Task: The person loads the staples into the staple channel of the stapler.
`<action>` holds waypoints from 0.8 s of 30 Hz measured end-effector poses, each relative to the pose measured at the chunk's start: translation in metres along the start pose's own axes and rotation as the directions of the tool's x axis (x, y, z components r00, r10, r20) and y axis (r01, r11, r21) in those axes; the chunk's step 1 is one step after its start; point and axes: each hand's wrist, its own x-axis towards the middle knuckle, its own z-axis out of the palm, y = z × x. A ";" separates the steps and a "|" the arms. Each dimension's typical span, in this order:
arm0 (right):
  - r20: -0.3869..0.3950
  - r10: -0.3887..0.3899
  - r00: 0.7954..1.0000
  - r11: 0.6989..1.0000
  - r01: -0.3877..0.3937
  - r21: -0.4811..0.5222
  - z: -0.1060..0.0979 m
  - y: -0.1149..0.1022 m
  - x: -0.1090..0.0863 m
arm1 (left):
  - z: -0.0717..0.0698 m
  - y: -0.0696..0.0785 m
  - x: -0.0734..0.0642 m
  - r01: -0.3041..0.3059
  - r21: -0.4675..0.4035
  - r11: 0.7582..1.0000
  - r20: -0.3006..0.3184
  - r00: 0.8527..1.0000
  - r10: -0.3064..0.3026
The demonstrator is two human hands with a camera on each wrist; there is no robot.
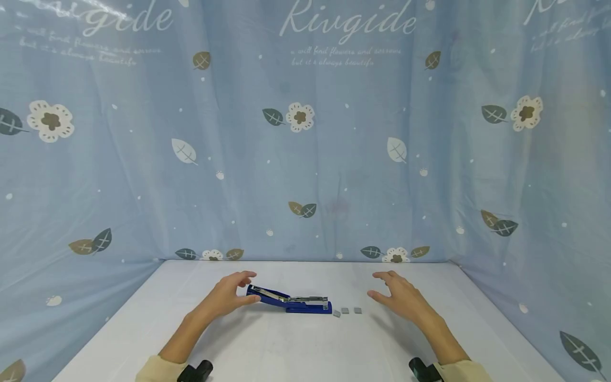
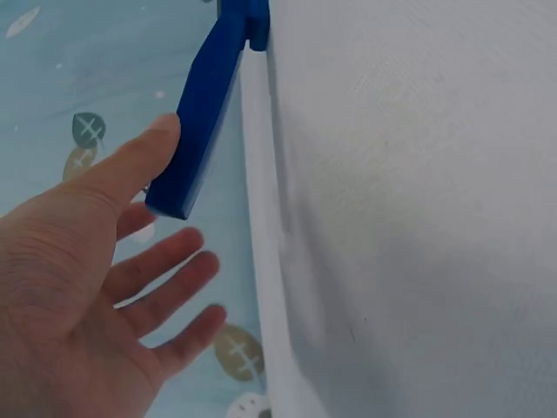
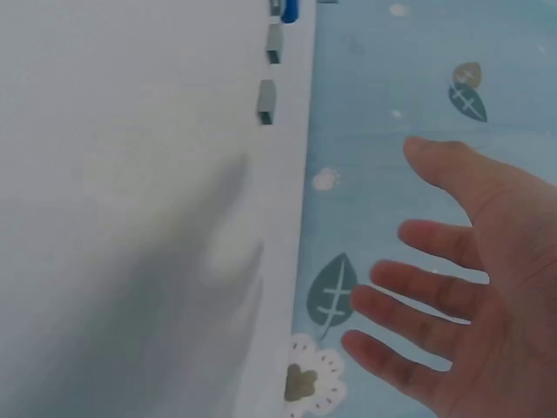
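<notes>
A blue stapler [image 1: 307, 307] lies unfolded on the table, its silver magazine showing and its top arm [image 2: 204, 122] tilted up toward the left. Around the raised end is my left hand [image 1: 226, 294], thumb in front, fingers spread and loosely bent. The thumb tip overlaps the arm's edge in the left wrist view [image 2: 78, 252]. Just right of the stapler are three small grey staple strips [image 1: 358, 310]. My right hand [image 1: 403, 297] hovers to their right, holding nothing, with relaxed, parted fingers; two strips [image 3: 266, 102] show plainly in the right wrist view.
A white-covered table [image 1: 305, 350] spreads beneath both hands. Light blue curtains [image 1: 334, 159] printed with leaves and flowers enclose its back and sides. Dark wrist cameras [image 1: 195, 370] sit by the beige sleeves [image 1: 159, 369].
</notes>
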 end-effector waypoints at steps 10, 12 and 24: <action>0.067 0.023 0.998 0.998 -0.027 0.055 0.008 -0.013 0.011 | 0.001 -0.005 0.002 -0.017 -0.072 0.997 0.037 0.999 0.019; 0.077 0.028 0.997 0.998 -0.032 0.061 0.010 -0.015 0.011 | 0.002 -0.007 0.002 -0.014 -0.091 0.996 0.042 0.999 0.018; 0.091 0.018 0.996 0.997 -0.024 0.074 0.012 -0.016 0.009 | 0.005 -0.012 0.003 0.026 -0.216 0.976 0.074 0.997 -0.010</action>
